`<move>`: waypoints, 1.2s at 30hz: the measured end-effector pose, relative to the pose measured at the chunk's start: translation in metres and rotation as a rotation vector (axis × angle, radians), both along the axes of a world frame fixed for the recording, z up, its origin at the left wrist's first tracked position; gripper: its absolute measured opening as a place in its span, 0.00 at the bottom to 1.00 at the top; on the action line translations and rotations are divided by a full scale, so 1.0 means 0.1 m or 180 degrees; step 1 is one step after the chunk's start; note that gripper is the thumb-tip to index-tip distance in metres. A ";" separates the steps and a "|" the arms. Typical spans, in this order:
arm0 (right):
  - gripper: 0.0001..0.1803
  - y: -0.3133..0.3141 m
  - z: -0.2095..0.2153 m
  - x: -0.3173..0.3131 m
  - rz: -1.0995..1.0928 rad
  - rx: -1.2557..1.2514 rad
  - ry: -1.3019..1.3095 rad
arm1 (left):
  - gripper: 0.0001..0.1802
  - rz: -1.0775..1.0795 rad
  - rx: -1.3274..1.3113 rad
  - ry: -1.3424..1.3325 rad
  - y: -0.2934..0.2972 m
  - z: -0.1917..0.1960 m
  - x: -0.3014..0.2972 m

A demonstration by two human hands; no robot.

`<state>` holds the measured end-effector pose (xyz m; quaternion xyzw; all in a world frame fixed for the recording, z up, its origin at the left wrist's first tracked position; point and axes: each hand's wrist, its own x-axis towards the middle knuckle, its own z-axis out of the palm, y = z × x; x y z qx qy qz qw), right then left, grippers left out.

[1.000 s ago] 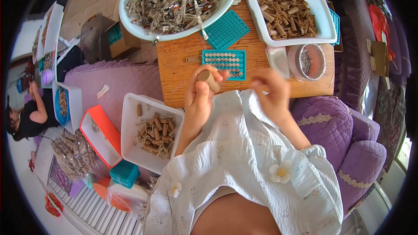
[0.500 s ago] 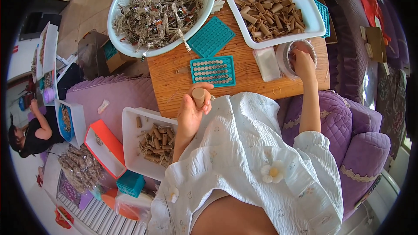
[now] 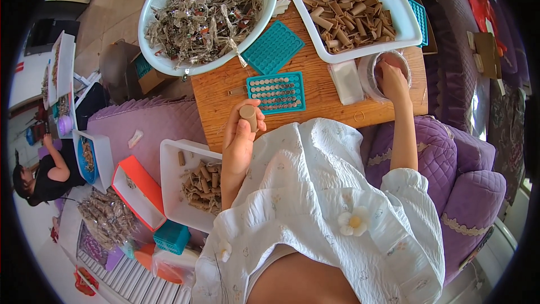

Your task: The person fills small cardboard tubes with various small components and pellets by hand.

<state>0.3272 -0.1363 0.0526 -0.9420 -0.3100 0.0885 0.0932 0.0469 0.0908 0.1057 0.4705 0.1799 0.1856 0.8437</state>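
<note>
My left hand (image 3: 239,149) is closed around a short brown cardboard tube (image 3: 248,118) and holds it just off the table's near edge. At the table's right side, my right hand (image 3: 393,80) reaches into a round clear tub (image 3: 368,85); its fingertips and anything in them are hidden. Beyond my left hand lies a teal tray (image 3: 302,93) with rows of small round silvery and pale pieces. A second teal tray (image 3: 274,48) with rows of holes lies behind it. Beside the tub is a stack of clear plastic bags (image 3: 346,83).
A white bin (image 3: 360,55) full of brown cardboard pieces and a pale oval basin (image 3: 151,56) of wrapped bundles stand at the back of the wooden table (image 3: 332,114). Lower left, a white box (image 3: 175,194) holds cardboard tubes, beside a red-orange box (image 3: 149,194). A person (image 3: 53,166) sits far left.
My left hand has shifted slightly left and up with the tube, which is now turned a little. My right hand remains in the tub.
</note>
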 end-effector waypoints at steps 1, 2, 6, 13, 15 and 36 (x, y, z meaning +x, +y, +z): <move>0.08 0.00 -0.01 0.01 -0.0054 -0.0211 0.0027 | 0.21 -0.0003 0.0001 0.0002 0.00 0.00 0.00; 0.08 -0.02 -0.01 0.03 -0.0048 -0.0208 0.0027 | 0.21 -0.0020 -0.0014 -0.0013 0.00 0.00 -0.01; 0.10 -0.06 0.10 0.07 -0.0095 0.0529 0.0248 | 0.21 -0.0039 -0.0111 -0.0064 0.01 -0.03 -0.03; 0.11 0.00 0.38 -0.14 -0.0942 0.2021 0.1223 | 0.19 0.0162 -0.1045 -0.0148 -0.03 -0.01 -0.01; 0.09 0.09 0.53 -0.24 -0.1081 0.2456 0.1699 | 0.19 0.0012 -0.1728 -0.0571 -0.02 -0.04 0.00; 0.02 1.37 0.97 -1.58 0.0418 0.3409 0.3004 | 0.24 -0.0056 -0.1568 -0.0027 -0.24 0.24 0.02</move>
